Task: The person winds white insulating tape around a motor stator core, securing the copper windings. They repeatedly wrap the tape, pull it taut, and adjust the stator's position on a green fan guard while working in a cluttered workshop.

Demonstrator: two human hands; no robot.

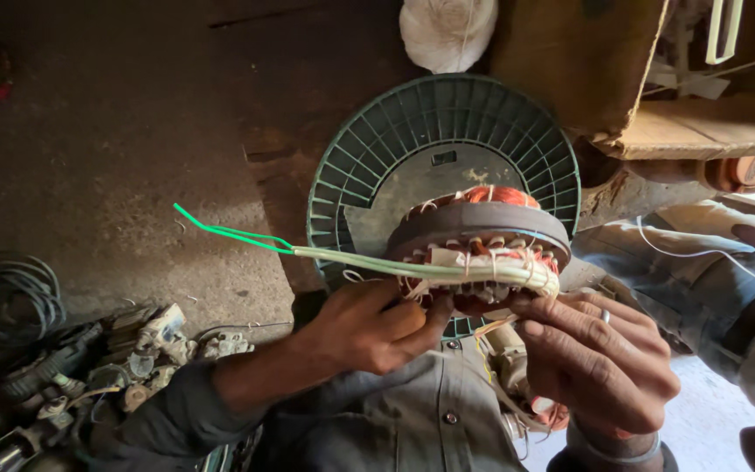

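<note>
Hands, left point(369, 328) and right point(600, 363), grip wound stator point(482, 240); its underside hidden; fan guard point(369, 157) behind.

Round motor stator with grey metal ring point(478, 220): copper-orange windings, white tie threads, cream paper slot liners. Pale green sleeved wire bundle point(377, 262): bright green bare ends toward 9 o'clock. Round dark green plastic fan grille point(369, 149): radial rib pattern, grey centre. White cloth bundle point(447, 31) at 12 o'clock. Brown cardboard box point(587, 61) at 1 o'clock. Grey wire coil point(6, 301) at 8 o'clock. Grey-green buttoned shirt point(430, 411) at 6 o'clock.
</note>
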